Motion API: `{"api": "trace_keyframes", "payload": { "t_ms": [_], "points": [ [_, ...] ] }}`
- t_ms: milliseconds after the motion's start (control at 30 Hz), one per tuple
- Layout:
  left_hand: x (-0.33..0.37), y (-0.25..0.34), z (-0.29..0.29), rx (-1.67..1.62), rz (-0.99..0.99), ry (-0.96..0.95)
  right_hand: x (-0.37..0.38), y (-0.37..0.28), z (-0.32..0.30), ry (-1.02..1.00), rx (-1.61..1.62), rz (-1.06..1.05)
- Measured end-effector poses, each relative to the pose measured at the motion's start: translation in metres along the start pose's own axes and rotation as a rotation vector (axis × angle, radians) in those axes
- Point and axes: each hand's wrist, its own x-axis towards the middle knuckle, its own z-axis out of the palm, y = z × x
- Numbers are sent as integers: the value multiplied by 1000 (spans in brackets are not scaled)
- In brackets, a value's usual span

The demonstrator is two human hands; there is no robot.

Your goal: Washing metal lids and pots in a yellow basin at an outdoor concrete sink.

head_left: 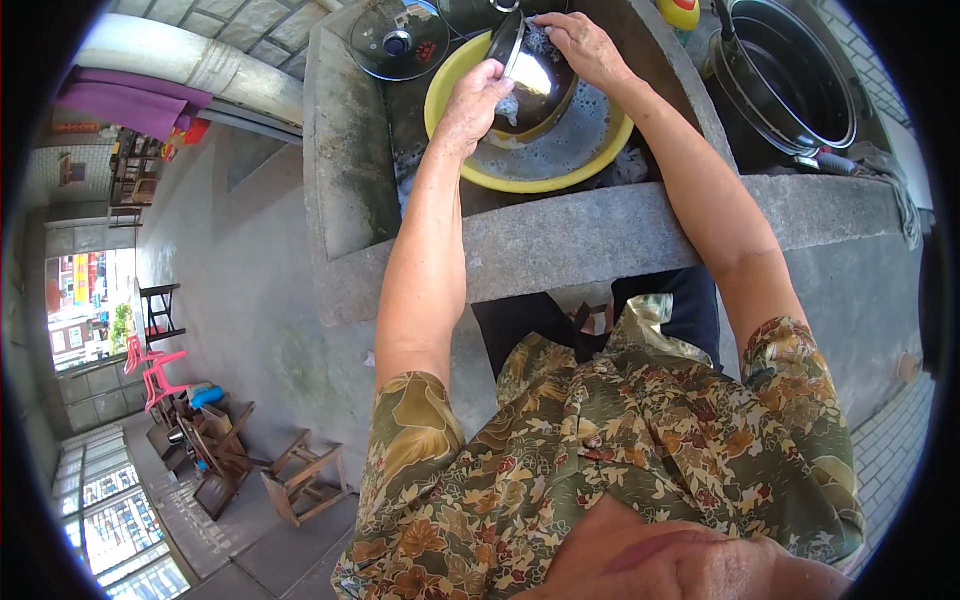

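My left hand (474,108) grips the edge of a shiny, dark pot lid (545,88) with a metal rim, tilted over a yellow basin (615,150). Fingers of my right hand (588,52) press a grey, foamy scrubber (541,40) against the lid's far side. Suds cling to the lid beside my left fingertips. Cloudy, soapy water (560,160) fills the basin, which sits inside a concrete sink (345,150).
A glass lid (375,48) with a dark knob lies at the sink's far left, another lid (462,14) beside it. Right of the sink stand a large black pot (780,80), a yellow bottle (680,14) and a grey cloth (893,182). Wooden stools (303,478) occupy the floor at left.
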Motion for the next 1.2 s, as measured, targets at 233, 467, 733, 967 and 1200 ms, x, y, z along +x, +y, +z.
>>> {"api": "trace_keyframes", "payload": {
  "t_ms": [233,467,733,967,1200],
  "points": [
    [-4,10,-6,-128,-119,-275,-12,-2,13,-9,-427,-434],
    [-4,3,-11,-149,-184,-249,-3,0,11,-142,-297,-352],
    [-21,21,-3,-89,-216,-487,-25,-70,-35,-228,-82,-118],
    [-43,25,25,192,-159,-427,-12,0,-3,-40,-113,-327],
    [-33,27,42,-254,-88,-57,-1,32,-1,-54,-383,-280]
  ]
}}
